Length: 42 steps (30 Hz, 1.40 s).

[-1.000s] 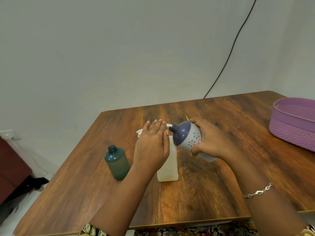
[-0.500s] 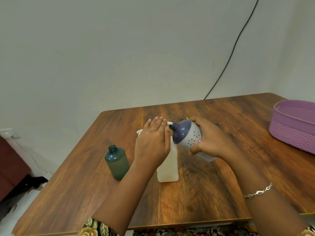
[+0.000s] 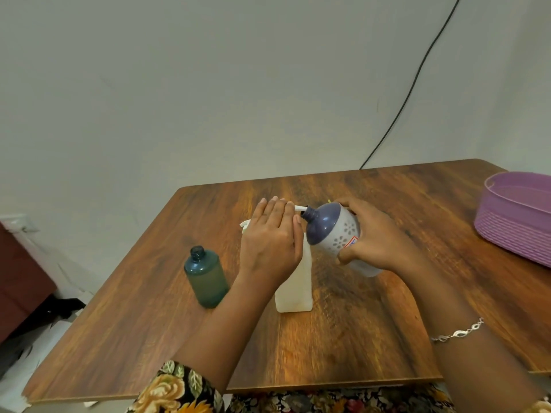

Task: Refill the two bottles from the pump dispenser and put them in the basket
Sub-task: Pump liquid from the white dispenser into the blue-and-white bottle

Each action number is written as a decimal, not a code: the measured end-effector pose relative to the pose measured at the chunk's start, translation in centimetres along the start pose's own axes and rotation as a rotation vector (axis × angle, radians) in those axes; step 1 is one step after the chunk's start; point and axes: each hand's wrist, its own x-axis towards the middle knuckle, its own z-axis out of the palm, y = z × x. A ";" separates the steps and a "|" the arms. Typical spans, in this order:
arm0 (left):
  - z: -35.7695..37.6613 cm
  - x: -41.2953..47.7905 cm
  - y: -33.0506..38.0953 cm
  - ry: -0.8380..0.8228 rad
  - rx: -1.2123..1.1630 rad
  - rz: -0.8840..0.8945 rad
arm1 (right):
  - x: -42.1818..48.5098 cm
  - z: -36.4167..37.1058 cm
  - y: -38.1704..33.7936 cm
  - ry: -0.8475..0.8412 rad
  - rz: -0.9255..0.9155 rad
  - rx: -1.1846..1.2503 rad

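A white pump dispenser (image 3: 293, 290) stands in the middle of the wooden table (image 3: 343, 338). My left hand (image 3: 269, 244) lies flat with straight fingers on its pump head and hides most of it. The white nozzle (image 3: 299, 208) pokes out to the right into the open neck of a blue-and-white bottle (image 3: 334, 234). My right hand (image 3: 377, 238) grips that bottle, tilted with its mouth toward the nozzle. A dark teal bottle (image 3: 205, 277) without a cap stands upright to the left of the dispenser. The purple basket (image 3: 512, 216) sits at the table's right edge.
A black cable (image 3: 417, 76) runs down the wall behind the table. A dark red piece of furniture (image 3: 18, 281) stands on the floor to the left. The table's front edge is close to my body.
My left hand has risen slightly on the pump head between the earlier frames and now. The tilted bottle stays at the nozzle in my right hand.
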 end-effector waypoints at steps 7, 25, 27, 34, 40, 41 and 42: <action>0.8 -2.0 0.3 -0.012 0.114 0.038 | -0.3 0.5 0.5 -0.017 0.025 -0.012; 0.4 -0.2 -0.6 0.046 0.088 0.141 | -0.2 0.2 0.0 0.012 0.017 -0.002; 0.4 -0.2 -0.6 0.043 0.087 0.140 | 0.0 0.0 -0.1 0.016 0.008 -0.017; 0.1 -1.1 -0.2 -0.007 0.011 0.069 | -0.1 0.3 -0.1 -0.009 0.023 -0.011; -3.1 1.3 1.4 -0.028 -0.787 -0.689 | -0.4 -0.2 -0.2 0.000 0.014 0.083; -3.4 1.8 1.5 -0.041 -0.959 -0.910 | -0.5 -0.2 -0.1 -0.003 0.017 0.089; -3.5 2.2 1.4 -0.071 -1.049 -1.065 | -0.6 -0.2 0.0 -0.005 0.021 0.096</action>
